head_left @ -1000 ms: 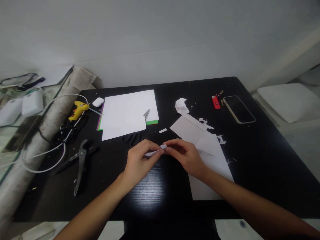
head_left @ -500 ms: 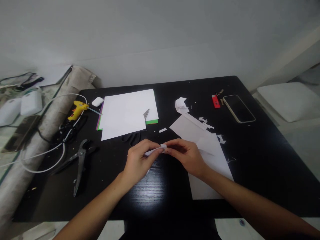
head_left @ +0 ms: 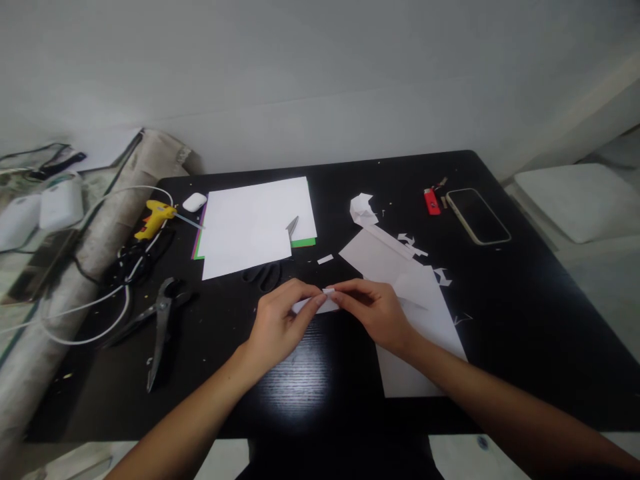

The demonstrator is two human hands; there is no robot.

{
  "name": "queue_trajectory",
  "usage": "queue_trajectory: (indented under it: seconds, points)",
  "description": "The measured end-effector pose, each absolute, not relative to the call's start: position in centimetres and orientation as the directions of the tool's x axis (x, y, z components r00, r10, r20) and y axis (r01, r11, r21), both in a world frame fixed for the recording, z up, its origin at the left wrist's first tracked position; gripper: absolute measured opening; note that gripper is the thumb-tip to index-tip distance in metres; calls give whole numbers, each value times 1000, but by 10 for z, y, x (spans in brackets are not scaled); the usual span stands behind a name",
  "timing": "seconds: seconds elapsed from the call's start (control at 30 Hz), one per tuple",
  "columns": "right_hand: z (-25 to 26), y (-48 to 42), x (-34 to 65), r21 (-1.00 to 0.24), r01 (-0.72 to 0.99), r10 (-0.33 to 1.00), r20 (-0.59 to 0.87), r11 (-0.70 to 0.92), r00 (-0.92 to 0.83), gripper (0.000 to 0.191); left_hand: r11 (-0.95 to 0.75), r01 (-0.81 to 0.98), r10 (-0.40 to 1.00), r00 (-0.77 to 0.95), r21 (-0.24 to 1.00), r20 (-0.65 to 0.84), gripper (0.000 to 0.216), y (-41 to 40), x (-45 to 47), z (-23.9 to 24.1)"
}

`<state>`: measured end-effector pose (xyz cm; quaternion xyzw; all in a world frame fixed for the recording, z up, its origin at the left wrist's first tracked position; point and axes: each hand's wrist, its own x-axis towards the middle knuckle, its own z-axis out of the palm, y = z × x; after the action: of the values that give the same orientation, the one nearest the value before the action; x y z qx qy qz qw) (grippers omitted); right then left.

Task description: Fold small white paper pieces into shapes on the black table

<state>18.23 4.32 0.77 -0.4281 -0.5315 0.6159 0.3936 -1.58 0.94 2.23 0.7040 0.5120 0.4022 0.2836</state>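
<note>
A small white piece of paper (head_left: 327, 306) is pinched between both hands above the black table. My left hand (head_left: 283, 319) is closed on its left part, thumb in front and fingers behind. With thumb and forefinger, my right hand (head_left: 373, 310) grips the right end; a short flap stands up between the fingertips. Part of the paper is hidden by the fingers. Under my right wrist lie white sheets (head_left: 415, 373). Black-handled scissors (head_left: 263, 275) are just beyond my left hand, partly beneath a stack of white and coloured paper (head_left: 245, 227).
Paper scraps (head_left: 443, 277) and a crumpled paper (head_left: 363, 209) lie beyond my right hand. Metal pliers (head_left: 163, 313) and a yellow glue gun (head_left: 154, 220) with cables are on the left. A red lighter (head_left: 431, 201) and a phone (head_left: 477, 217) rest at the back right.
The small paper has tilted so that more of its white face shows below the fingertips. Both hands keep nearly the same place.
</note>
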Motion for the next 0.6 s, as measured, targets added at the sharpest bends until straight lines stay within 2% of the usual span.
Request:
queue_trajectory:
  seconds: [0.6]
  points:
    - [4, 40, 180, -1000, -23, 954, -7, -15, -300, 12, -290, 515, 957, 129, 806, 262, 11, 8, -14, 20]
